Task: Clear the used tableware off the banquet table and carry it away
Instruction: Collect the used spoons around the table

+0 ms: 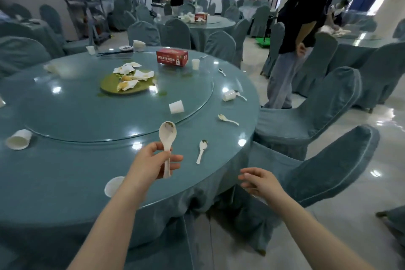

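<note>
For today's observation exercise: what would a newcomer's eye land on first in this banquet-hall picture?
First, the white spoon held upright in the left hand over the near table edge. Then the green plate heaped with crumpled napkins on the glass turntable, and the red tissue box behind it.

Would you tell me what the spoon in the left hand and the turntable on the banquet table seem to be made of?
The spoon held in the left hand looks like glazed ceramic or melamine: off-white, thick-walled, faintly glossy; I cannot tell which. The turntable looks like clear glass: the teal cloth shows through and ceiling lights reflect sharply off it.
</note>
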### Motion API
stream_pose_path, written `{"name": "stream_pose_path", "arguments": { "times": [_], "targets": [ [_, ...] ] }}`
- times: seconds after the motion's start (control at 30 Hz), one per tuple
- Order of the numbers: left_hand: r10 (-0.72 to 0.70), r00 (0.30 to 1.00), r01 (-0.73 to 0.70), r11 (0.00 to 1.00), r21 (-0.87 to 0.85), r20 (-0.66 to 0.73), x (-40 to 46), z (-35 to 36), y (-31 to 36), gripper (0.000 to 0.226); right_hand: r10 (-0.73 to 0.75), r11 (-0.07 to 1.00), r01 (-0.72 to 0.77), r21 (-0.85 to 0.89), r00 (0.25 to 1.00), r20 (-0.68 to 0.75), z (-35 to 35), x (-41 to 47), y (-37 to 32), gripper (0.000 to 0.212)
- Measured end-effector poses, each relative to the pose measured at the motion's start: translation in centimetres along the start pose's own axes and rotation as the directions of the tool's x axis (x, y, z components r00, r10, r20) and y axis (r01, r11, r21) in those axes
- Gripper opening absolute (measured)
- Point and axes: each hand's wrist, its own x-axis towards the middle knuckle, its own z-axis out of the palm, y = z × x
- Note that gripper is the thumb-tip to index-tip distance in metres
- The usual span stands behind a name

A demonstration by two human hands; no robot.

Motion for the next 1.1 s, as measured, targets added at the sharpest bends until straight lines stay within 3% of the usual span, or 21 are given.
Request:
{"name": "stream_pose_path", "arguments": {
  "times": [0.17,0.37,0.67,0.87,1.1],
  "targets": [
    [-0.081,0.989,0.077,0.996,-0.038,-0.125,1.8,9.4,-2.0,0.011,-0.005,0.999,0.005,-0.049,1.000,0.002,-9.0,3.5,0.2,0.012],
    [-0.088,0.971,0.102,0.994,0.050,-0.223,3.5,13.7,-3.3,0.013,-0.035,0.995,0.040,-0.088,0.998,0.052,-13.6,7.3,-0.7,0.011],
    [-0.147,0.947,0.191,0.972,0.134,-0.287,9.2,13.6,-6.1,0.014,-0.016,0.990,0.038,-0.136,0.987,0.160,-11.0,14.5,-2.0,0.013],
    [-0.172,0.943,0.254,0.926,0.278,-0.286,17.2,12.6,-8.4,0.018,0.004,0.973,0.031,-0.230,0.988,0.151,-8.4,22.4,-3.3,0.013],
    [-0.259,0.888,0.401,0.841,0.364,-0.381,23.7,11.9,-10.5,0.025,0.045,0.931,0.012,-0.364,0.988,0.147,-5.7,29.2,-3.9,0.012]
  ]
}}
